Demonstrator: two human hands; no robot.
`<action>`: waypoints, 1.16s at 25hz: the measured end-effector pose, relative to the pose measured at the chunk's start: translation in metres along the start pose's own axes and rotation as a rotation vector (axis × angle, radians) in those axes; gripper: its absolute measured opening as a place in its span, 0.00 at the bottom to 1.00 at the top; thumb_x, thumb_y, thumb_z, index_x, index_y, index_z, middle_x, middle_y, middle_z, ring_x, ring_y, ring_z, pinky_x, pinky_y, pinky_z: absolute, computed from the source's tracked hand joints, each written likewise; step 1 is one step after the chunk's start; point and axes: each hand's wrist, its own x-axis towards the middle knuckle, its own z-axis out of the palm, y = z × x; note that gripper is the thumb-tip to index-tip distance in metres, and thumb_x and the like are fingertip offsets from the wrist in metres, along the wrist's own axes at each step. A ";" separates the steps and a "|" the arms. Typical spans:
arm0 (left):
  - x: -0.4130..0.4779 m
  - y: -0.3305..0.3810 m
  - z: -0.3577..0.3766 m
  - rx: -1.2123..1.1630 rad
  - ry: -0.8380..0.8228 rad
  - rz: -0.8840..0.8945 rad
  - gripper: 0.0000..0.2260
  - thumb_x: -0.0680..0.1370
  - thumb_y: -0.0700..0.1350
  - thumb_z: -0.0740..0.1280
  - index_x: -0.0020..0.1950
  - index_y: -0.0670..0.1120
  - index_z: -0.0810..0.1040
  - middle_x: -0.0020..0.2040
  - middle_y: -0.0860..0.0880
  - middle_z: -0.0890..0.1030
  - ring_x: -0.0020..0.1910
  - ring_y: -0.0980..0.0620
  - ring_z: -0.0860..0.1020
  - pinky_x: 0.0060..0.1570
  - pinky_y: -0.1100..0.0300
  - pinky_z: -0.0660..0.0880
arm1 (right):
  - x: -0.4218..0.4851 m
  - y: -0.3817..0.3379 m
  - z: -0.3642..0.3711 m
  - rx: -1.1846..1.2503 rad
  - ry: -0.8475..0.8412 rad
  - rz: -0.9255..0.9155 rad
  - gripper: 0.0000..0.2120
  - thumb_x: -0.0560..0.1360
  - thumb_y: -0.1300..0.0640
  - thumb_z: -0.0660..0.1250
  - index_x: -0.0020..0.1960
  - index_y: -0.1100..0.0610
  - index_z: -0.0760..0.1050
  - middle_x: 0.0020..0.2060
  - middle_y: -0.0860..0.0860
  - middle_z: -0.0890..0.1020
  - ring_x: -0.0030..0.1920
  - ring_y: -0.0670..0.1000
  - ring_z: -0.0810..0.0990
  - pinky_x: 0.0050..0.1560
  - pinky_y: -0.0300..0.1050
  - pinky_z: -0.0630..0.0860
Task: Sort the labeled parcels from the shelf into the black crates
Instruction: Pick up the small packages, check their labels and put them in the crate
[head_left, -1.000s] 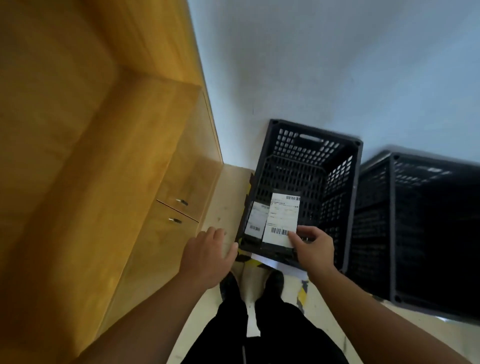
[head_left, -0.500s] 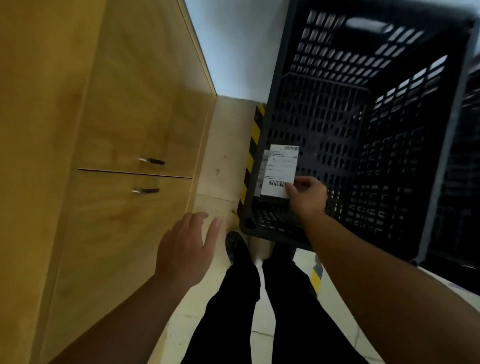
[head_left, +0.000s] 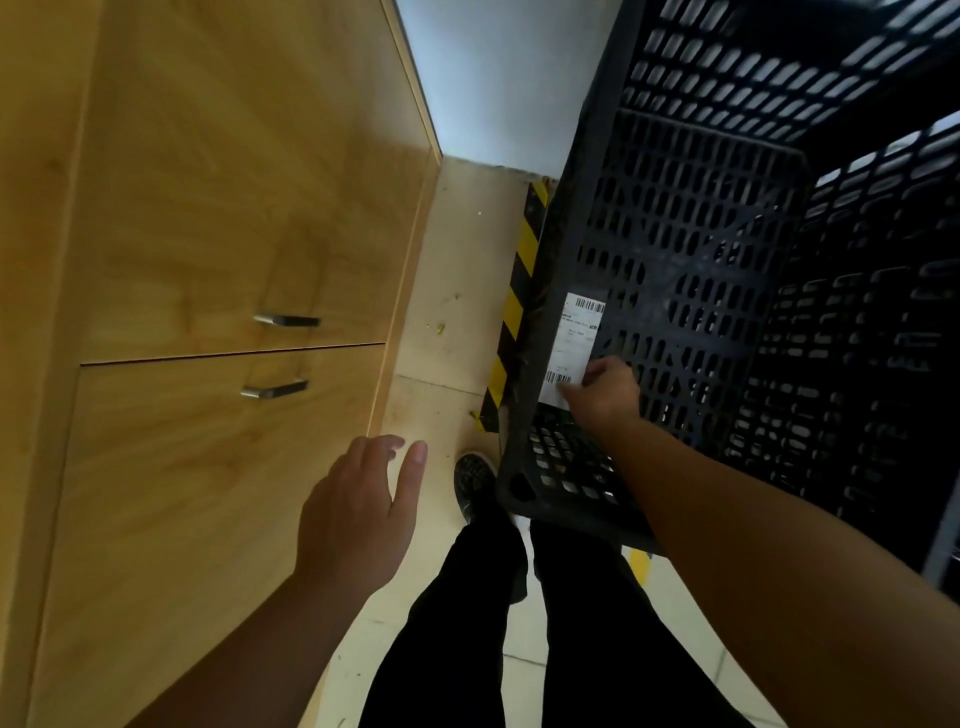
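Beige floor (head_left: 457, 270); black crate (head_left: 701, 234): right hand (head_left: 605, 397) pinches white barcoded parcel (head_left: 574, 343) inside; left hand (head_left: 353, 514) relaxed, empty.

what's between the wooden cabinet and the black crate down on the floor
In the head view: a strip of pale floor, with black-and-yellow hazard tape beside the black crate and a shoe at its near end.

One black crate (head_left: 701, 234) stands on the right, with one labeled parcel (head_left: 571, 343) inside it. There are two hands, the left hand (head_left: 353, 519) and the right hand (head_left: 605, 395). On the left are two cabinet doors, the far door (head_left: 234, 182) and the near door (head_left: 208, 493), with two metal handles, the far handle (head_left: 287, 320) and the near handle (head_left: 274, 389). One striped tape strip (head_left: 519, 301) and one shoe (head_left: 472, 483) are in view.
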 end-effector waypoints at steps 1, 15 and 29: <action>0.001 -0.001 0.001 0.003 -0.003 0.003 0.41 0.75 0.75 0.34 0.64 0.54 0.76 0.60 0.58 0.77 0.53 0.54 0.77 0.48 0.57 0.72 | 0.002 0.000 0.001 0.002 0.014 -0.001 0.16 0.76 0.62 0.75 0.60 0.59 0.73 0.61 0.58 0.81 0.63 0.57 0.81 0.52 0.46 0.80; -0.038 0.042 -0.084 0.113 -0.051 0.025 0.30 0.79 0.68 0.47 0.66 0.52 0.75 0.64 0.53 0.77 0.59 0.49 0.78 0.55 0.51 0.73 | -0.101 -0.032 -0.113 -0.136 -0.057 -0.131 0.25 0.78 0.51 0.72 0.69 0.59 0.68 0.58 0.54 0.79 0.53 0.56 0.81 0.48 0.47 0.77; -0.148 0.261 -0.213 0.205 0.152 0.894 0.22 0.81 0.62 0.59 0.70 0.52 0.72 0.64 0.53 0.74 0.65 0.50 0.72 0.64 0.53 0.70 | -0.391 -0.006 -0.307 -0.363 0.599 -0.603 0.26 0.77 0.48 0.71 0.72 0.55 0.72 0.67 0.52 0.77 0.66 0.55 0.76 0.66 0.54 0.73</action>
